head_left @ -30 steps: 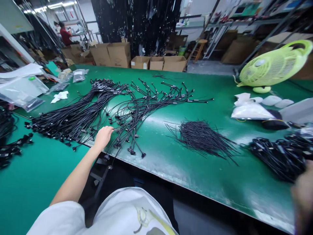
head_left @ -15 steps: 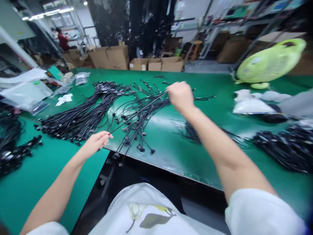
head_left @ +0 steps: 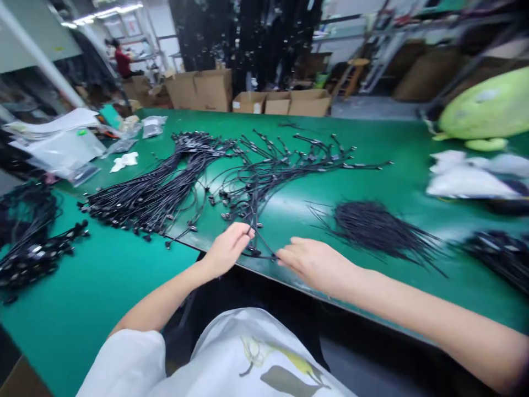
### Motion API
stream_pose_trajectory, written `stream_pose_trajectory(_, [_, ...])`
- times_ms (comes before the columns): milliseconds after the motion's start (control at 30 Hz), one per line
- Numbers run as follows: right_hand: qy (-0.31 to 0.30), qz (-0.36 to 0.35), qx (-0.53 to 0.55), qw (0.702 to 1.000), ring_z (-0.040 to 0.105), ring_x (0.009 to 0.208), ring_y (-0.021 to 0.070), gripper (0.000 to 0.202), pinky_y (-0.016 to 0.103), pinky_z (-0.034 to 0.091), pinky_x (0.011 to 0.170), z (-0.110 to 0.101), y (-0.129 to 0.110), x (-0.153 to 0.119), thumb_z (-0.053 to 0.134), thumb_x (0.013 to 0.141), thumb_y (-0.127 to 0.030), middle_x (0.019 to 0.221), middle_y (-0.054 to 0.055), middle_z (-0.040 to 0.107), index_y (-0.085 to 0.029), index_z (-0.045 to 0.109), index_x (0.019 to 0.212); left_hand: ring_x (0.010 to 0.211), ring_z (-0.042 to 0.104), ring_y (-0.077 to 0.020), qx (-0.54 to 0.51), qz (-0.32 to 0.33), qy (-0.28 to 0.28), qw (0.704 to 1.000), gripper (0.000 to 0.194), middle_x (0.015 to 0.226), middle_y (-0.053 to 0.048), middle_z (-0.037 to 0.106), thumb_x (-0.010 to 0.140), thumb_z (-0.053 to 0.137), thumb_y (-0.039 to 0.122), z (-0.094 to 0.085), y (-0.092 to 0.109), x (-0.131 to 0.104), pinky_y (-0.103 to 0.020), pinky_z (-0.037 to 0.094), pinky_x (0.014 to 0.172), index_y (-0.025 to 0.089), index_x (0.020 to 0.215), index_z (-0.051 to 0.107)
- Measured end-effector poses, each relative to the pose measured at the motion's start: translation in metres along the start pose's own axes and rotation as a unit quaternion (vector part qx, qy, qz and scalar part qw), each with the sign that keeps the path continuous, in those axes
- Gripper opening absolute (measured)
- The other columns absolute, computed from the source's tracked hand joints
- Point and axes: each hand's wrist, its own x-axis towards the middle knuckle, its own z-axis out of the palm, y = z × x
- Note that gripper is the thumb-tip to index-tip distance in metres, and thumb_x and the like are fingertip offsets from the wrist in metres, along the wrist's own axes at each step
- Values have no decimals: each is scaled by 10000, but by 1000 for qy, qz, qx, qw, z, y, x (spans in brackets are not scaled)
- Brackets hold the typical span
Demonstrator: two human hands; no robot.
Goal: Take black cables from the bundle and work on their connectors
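My left hand (head_left: 229, 249) is near the table's front edge, its thumb and fingers pinched on a thin black cable (head_left: 263, 240). To its right, my right hand (head_left: 312, 262) has its fingertips closed on the same cable, near a small dark end piece. The cable bends in a short loop between both hands. Just beyond them lies a loose, tangled heap of black cables (head_left: 270, 179) with small connectors. A neater, larger bundle of black cables (head_left: 149, 184) is spread to the left.
A pile of thin black strands (head_left: 367, 223) lies right of my hands on the green table (head_left: 413, 190). More black cables (head_left: 498, 256) sit at far right and another heap (head_left: 33, 242) at far left. White plastic bags (head_left: 467, 176), a yellow-green fan (head_left: 487, 107) and cardboard boxes (head_left: 202, 91) stand farther off.
My right hand has come back from the far end of the loose cables to the front edge. My left hand has moved right, so both hands are now close together. The view has shifted slightly.
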Motion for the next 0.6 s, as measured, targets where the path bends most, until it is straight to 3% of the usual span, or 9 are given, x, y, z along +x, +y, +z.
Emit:
stream_pose_trajectory(67, [39,18,-5,999,513,686,169,281,289,362,684,-13,2,4,463,975,-270,688,56,610,-152,614,770,619,474,-128,34,-1,-97,995,271,695,20,536,980,417,385,20,4,-2,-258,400,638,188,1035,594])
stream_pose_trajectory(133, [70,60,0,996,506,762,187,310,280,354,689,-21,24,1,486,968,-363,728,65,617,-152,623,786,506,352,-109,-13,-50,-171,984,351,575,62,407,991,381,431,25,6,-5,-244,320,531,164,1085,589])
stream_pose_trajectory(267, [112,135,56,983,544,879,200,286,277,399,726,-10,74,-29,496,957,-411,861,67,653,-176,653,917,436,201,-69,-167,-130,-229,950,365,507,83,304,957,495,421,-3,10,-7,-212,185,439,100,999,665])
stream_pose_trajectory(300, [120,150,79,978,563,876,191,279,277,416,734,-1,81,-37,487,961,-404,898,66,661,-177,650,959,419,162,-58,-231,-134,-205,942,343,492,96,266,947,524,397,-13,12,-8,-199,177,424,92,972,678])
stream_pose_trajectory(367, [135,162,126,970,603,855,170,269,267,445,735,20,86,-49,454,975,-361,948,65,674,-172,638,1020,399,119,-43,-365,-106,-95,920,299,499,111,224,933,561,340,-30,19,-9,-162,205,406,79,1020,678])
stream_pose_trajectory(467, [151,136,113,973,632,814,166,260,261,454,706,51,67,-53,401,981,-244,924,84,683,-140,629,1049,417,263,-29,-443,-43,57,894,349,573,88,345,920,585,278,-36,26,-4,-114,287,434,93,1215,599])
stream_pose_trajectory(533, [133,83,73,985,627,752,167,244,261,429,659,62,38,-48,398,967,-179,841,80,674,-132,631,1021,513,450,-52,-370,-21,80,925,338,648,39,490,917,592,312,-25,23,3,-130,361,482,109,1186,610])
stream_pose_trajectory(600, [86,8,68,994,598,664,145,213,254,384,608,60,8,-42,421,963,-175,756,51,650,-146,629,931,712,599,-130,-215,-3,59,975,312,795,-48,627,940,543,380,-3,14,10,-200,457,611,117,1071,645])
